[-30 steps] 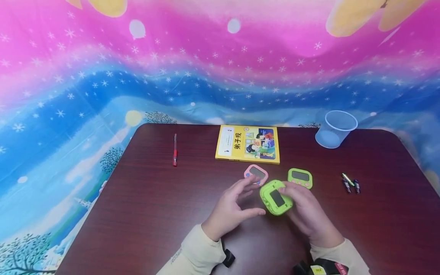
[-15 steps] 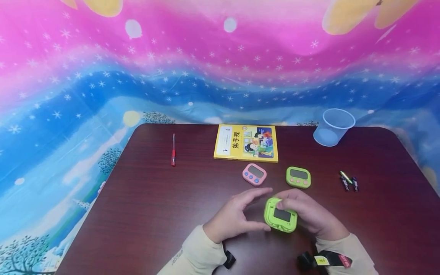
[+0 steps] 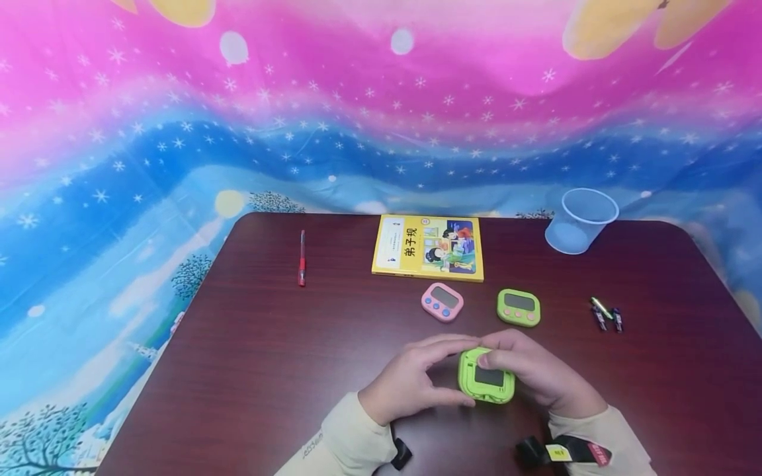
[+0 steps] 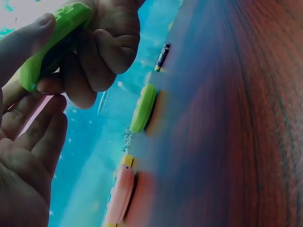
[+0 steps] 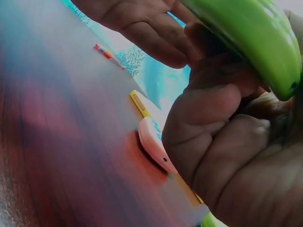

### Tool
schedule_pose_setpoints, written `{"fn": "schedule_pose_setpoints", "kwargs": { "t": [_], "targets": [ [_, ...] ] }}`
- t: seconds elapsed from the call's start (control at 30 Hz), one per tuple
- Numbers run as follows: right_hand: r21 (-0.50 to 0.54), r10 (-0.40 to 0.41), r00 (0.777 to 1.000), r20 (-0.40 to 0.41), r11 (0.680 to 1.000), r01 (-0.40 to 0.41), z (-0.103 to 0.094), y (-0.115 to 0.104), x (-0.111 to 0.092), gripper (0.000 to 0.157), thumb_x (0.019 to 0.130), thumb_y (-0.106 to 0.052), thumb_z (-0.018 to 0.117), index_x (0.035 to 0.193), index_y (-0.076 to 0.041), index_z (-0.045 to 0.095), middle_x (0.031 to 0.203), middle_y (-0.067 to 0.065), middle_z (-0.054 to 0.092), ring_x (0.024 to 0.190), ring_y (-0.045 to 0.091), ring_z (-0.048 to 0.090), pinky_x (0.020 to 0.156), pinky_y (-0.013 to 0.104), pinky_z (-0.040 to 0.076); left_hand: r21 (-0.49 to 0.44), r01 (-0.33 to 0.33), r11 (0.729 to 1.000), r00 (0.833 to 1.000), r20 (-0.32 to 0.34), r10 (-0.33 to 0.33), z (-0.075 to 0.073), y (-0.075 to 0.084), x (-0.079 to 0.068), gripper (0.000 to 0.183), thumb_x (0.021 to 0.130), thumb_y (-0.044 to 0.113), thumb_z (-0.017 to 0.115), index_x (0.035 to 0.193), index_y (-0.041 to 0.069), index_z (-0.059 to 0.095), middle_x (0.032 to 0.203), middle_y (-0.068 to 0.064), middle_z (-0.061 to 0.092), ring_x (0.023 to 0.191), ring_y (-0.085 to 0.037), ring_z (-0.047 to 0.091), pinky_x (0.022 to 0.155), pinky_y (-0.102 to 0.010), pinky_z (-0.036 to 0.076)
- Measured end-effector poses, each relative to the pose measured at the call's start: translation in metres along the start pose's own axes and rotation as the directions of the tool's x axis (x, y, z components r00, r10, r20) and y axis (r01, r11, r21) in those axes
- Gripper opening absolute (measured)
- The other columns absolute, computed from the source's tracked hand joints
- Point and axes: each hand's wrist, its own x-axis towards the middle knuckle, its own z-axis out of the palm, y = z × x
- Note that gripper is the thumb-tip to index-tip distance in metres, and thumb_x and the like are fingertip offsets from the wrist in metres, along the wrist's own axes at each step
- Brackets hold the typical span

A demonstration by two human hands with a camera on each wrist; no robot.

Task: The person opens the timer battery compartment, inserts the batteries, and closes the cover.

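Note:
My right hand [image 3: 544, 377] grips a green digital timer [image 3: 502, 392] above the table, its thumb lying across the back. That back faces up and bears a dark rectangular patch. My left hand [image 3: 407, 380] pinches the timer's left side, thumb at the lower corner and fingers at the upper one. In the left wrist view the green timer [image 4: 73, 19] is seen edge-on, with the right hand's curled fingers under it. Just beyond the hands lie a pink timer [image 3: 442, 303] and a second green timer [image 3: 518, 308], screens up.
Several small batteries [image 3: 606, 314] lie at the right of the dark wooden table [image 3: 256, 370]. A yellow book [image 3: 428, 248] is at the back middle, a red pen [image 3: 302, 258] to its left. A translucent blue bin [image 3: 581, 221] stands at the back right.
The right hand has brought the held timer down and nearer to me, turning it. The left hand has closed in from an apart position and now touches the timer's edge.

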Motion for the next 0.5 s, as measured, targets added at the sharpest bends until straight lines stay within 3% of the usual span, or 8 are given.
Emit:
{"fn": "schedule_pose_setpoints", "kwargs": {
  "t": [0.13,0.23,0.33,0.5],
  "targets": [
    [-0.122,0.004,0.995,-0.099,0.992,-0.017,0.005,-0.005,0.001,0.022,0.100,-0.001,0.047,0.104,0.002,0.068,0.089,0.004,0.073,0.078,0.010,0.069,0.070,0.024,0.059,-0.004,-0.009,1.000,0.999,-0.032,0.009,-0.002,-0.003,-0.001,0.077,0.071,0.016,0.093,0.137,0.002,0.058,0.135,-0.007,0.063,0.128,-0.013,0.057,0.106,-0.024,0.046],
    [-0.267,0.013,0.971,-0.238,0.961,-0.078,0.013,-0.011,0.003,0.019,0.100,-0.007,0.056,0.105,0.008,0.065,0.088,0.010,0.071,0.075,0.014,0.067,0.068,0.027,0.058,-0.017,0.007,1.000,0.998,-0.055,-0.008,-0.004,-0.004,-0.001,0.075,0.071,0.014,0.093,0.137,0.002,0.058,0.134,-0.007,0.063,0.127,-0.014,0.057,0.105,-0.025,0.048],
    [-0.414,-0.053,0.920,-0.388,0.902,-0.123,0.024,-0.014,0.006,0.021,0.098,-0.012,0.064,0.106,0.007,0.067,0.087,0.012,0.070,0.073,0.016,0.066,0.064,0.028,0.057,-0.036,0.018,0.999,0.996,-0.088,-0.021,-0.008,-0.004,0.000,0.075,0.071,0.012,0.093,0.136,0.002,0.058,0.134,-0.008,0.063,0.127,-0.015,0.057,0.103,-0.026,0.049],
    [-0.586,-0.285,0.795,-0.535,0.803,-0.106,0.043,-0.009,0.011,0.012,0.094,-0.011,0.070,0.105,-0.006,0.072,0.081,0.004,0.067,0.066,0.014,0.063,0.056,0.029,0.055,-0.059,0.007,0.998,0.990,-0.138,-0.015,-0.018,0.014,0.004,0.072,0.070,0.003,0.091,0.133,-0.003,0.059,0.132,-0.014,0.064,0.126,-0.018,0.059,0.100,-0.030,0.053]
  ]
}}
